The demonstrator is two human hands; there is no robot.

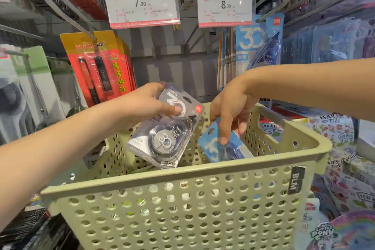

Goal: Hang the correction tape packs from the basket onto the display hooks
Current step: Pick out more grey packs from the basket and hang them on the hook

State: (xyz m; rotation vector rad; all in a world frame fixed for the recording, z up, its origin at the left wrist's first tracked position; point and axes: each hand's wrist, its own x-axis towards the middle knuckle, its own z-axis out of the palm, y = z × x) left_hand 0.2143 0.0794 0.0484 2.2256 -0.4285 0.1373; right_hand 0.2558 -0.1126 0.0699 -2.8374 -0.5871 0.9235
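Note:
A pale green perforated basket (182, 174) fills the lower middle of the head view. My left hand (148, 103) grips a grey correction tape pack (168, 128) by its top, holding it tilted over the basket. My right hand (229, 111) reaches down into the basket and pinches a blue correction tape pack (211, 144) near its top edge. Blue correction tape packs (255, 46) hang on a display hook at upper right, under the 8.00 price tag (225, 4). The hook under the 7.90 price tag (142, 2) shows no packs.
Red and yellow pen packs (97, 67) hang on a hook at left. Scissors packs (36, 91) hang further left. Metal hook arms (69, 16) jut out overhead. Colourful notebooks and stationery (345, 168) lie to the right of the basket.

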